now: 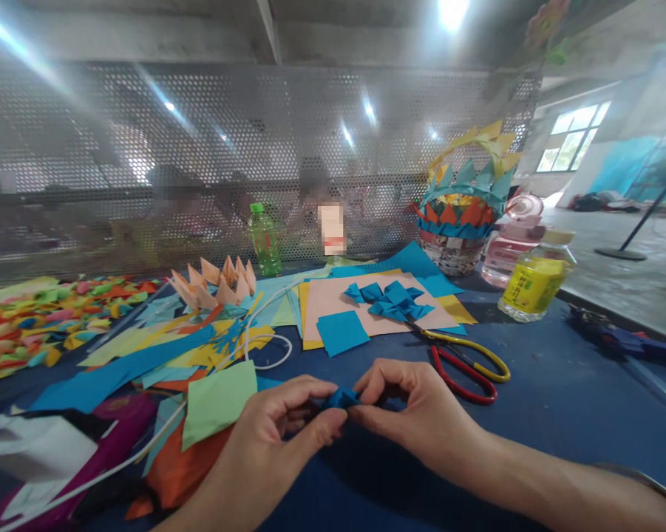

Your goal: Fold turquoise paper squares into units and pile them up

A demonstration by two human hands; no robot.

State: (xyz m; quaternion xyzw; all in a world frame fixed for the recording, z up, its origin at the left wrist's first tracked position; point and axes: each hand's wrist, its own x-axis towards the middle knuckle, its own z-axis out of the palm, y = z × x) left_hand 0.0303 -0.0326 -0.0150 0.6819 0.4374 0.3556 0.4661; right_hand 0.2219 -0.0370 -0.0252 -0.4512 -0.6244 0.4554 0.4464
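Observation:
Both my hands meet low in the middle of the view, pinching a small folded blue paper piece (341, 399) between them. My left hand (277, 436) has thumb and fingers closed on its left end. My right hand (415, 410) pinches its right end with curled fingers. Just beyond my hands lie a blue paper square (342, 332) and several folded blue paper pieces (391, 299) on a pink sheet (333, 299). Scissors (466, 362) with red and yellow handles rest to the right of my hands.
Loose coloured paper sheets (144, 362) cover the dark blue table's left side, with a pile of folded pieces (38, 325) far left and orange folded points (216, 284). A green bottle (264, 240), a paper basket (460, 222), a pink bottle (513, 247) and a yellow-labelled jar (535, 284) stand behind. A perforated screen (199, 148) closes the back.

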